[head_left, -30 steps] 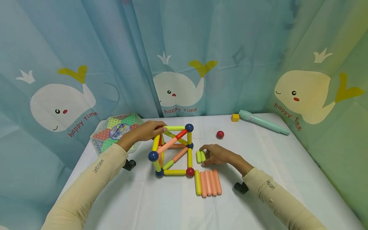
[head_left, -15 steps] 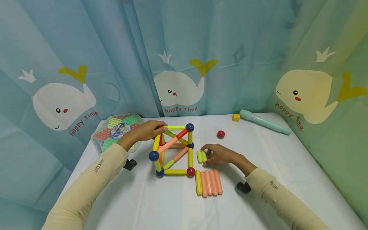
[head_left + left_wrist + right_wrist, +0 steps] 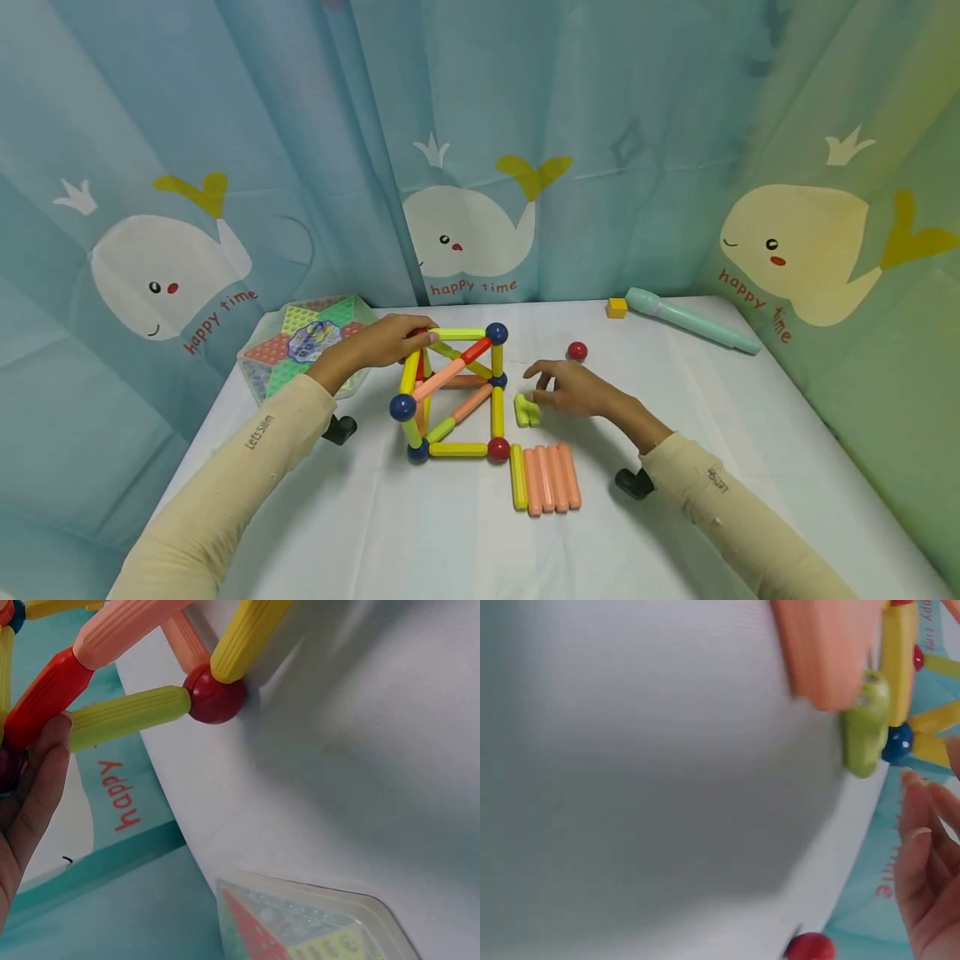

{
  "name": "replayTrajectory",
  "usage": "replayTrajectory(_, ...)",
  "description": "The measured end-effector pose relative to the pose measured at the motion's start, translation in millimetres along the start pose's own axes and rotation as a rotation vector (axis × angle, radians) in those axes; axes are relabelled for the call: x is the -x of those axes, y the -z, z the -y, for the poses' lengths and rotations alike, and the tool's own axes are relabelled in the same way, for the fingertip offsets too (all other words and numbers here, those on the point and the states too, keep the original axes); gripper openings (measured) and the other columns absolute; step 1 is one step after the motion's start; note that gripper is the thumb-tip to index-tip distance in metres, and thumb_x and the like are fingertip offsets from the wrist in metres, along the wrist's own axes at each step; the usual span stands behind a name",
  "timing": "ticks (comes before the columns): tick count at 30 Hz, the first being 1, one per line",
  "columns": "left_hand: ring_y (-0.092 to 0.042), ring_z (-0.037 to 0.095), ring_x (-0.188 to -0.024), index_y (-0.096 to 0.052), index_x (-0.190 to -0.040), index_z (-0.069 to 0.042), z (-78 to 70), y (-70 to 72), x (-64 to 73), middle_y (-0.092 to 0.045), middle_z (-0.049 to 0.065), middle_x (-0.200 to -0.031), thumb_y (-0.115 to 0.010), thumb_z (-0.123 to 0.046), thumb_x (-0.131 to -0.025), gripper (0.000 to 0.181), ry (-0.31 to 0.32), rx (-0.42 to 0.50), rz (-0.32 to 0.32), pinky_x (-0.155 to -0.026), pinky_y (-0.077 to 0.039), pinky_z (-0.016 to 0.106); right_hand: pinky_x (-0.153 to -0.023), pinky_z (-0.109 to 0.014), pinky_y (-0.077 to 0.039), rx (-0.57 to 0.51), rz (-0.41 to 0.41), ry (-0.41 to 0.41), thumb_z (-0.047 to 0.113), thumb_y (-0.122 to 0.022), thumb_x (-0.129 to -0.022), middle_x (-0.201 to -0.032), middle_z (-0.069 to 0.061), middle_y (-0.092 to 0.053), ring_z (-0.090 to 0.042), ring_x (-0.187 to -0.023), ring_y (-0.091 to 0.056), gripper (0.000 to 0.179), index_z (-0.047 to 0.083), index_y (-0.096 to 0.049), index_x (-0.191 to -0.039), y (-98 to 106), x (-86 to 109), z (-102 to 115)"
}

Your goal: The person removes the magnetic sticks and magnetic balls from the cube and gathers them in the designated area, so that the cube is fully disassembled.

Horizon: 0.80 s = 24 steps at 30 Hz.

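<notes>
A cube-like frame of magnetic sticks and balls stands on the white table, with slanting sticks across it. My left hand grips its far upper left corner; in the left wrist view the fingertips lie by a red stick and a dark red ball. To the right of the frame, my right hand is raised just above two short green sticks, its fingers loosely bent with nothing between them. The right wrist view shows those fingers apart from the green sticks.
In front of the green sticks lie a yellow stick and a row of several salmon sticks. A loose red ball, a yellow cube and a mint microphone-shaped wand lie farther back. A clear patterned box sits at left.
My right hand has lifted off the two green sticks and moved slightly up and away; the sticks have shifted a little against each other. The left hand keeps its grip on the frame.
</notes>
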<state>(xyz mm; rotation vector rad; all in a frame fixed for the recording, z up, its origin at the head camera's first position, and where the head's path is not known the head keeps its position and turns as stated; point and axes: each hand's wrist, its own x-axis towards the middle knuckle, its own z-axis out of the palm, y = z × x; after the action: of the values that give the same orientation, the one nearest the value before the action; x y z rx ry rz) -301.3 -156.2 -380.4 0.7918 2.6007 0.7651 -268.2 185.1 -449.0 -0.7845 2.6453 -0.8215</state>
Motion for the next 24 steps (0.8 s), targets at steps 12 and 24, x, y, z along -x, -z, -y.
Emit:
replayTrajectory(12,-0.056,0.015,-0.068,-0.061,-0.129,-0.008,-0.7,0.3,-0.4,-0.066,0.005,-0.093,-0.05,-0.028,-0.107,0.032,-0.006,-0.009,-0.01,-0.064,-0.051,0.026,-0.078,-0.035,-0.058,-0.059,-0.141,-0.054,0.025,-0.075,-0.091,-0.107,-0.013,-0.071,-0.023,-0.09,-0.069,0.042,0.001,-0.064,-0.124,5.0,-42.4,25.4)
replayTrajectory(24,-0.053,0.015,-0.065,-0.063,-0.126,-0.009,2.2,0.2,-2.1,-0.062,0.004,-0.088,-0.051,-0.027,-0.107,0.029,-0.019,0.001,-0.012,-0.063,-0.049,0.026,-0.076,-0.03,-0.055,-0.021,-0.055,-0.058,0.021,-0.073,-0.093,-0.096,-0.009,-0.071,-0.016,-0.081,-0.063,0.023,0.002,-0.069,-0.105,-5.8,-60.2,31.7)
